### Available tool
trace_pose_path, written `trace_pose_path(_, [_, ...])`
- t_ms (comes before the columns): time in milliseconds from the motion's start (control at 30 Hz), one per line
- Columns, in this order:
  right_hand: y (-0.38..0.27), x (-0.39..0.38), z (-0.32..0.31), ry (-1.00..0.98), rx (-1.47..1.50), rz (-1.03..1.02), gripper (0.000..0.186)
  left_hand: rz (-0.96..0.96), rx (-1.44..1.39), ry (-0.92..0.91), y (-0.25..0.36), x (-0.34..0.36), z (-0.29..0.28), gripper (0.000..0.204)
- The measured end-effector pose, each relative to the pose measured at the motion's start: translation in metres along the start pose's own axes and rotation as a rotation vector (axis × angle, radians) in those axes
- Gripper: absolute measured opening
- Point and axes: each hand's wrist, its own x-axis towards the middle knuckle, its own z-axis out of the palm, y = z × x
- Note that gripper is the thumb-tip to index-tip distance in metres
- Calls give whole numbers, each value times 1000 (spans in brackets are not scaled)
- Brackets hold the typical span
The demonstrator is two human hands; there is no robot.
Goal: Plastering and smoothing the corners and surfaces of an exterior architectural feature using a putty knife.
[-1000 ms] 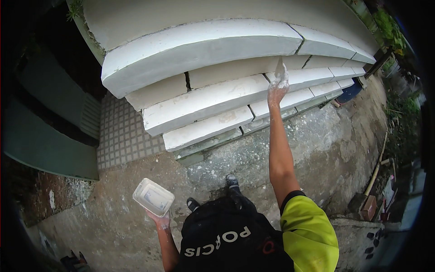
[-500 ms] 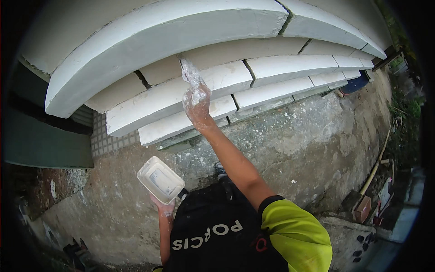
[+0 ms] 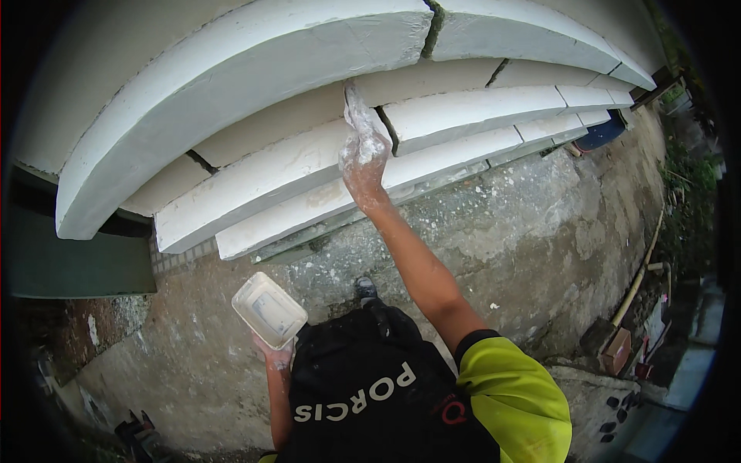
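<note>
My left hand, pale with residue, grips the near end of a shallow off-white rectangular tub. A greyish patch shows on the tub's bottom. My right hand is stretched out and caked with white paste. It is closed around a slim, white-smeared thing with a narrow tip; its exact kind cannot be made out. That tip meets the cream recessed band just under the thick upper white ledge. Most of my left fingers are hidden beneath the tub.
Stepped white ledges with dark gaps between blocks curve across the front. Below them lies stained, paint-spattered concrete ground. A dark green panel stands at left. At right are a blue container, a pipe and a reddish block.
My right hand and the white-smeared thing have shifted right along the cream band. The view has moved, so the ledges sit further left. My left hand still holds the tub.
</note>
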Motion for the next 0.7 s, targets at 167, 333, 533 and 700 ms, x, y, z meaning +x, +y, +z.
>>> trace_pose_path(167, [-16,13,-34,18,61,-126,45,-2,29,-11,-9,7,-6,56])
trace_pose_path(333, [55,110,-142,506,-188,-3,31,217,557,-48,-18,-4,-16,52])
trace_pose_path(533, [51,97,-104,250,-252,-20,36,485,1153,-158,-19,-16,11,47])
trace_pose_path(700, [21,28,-69,-63,-25,-68,37,179,553,-96,-31,0,-15,56])
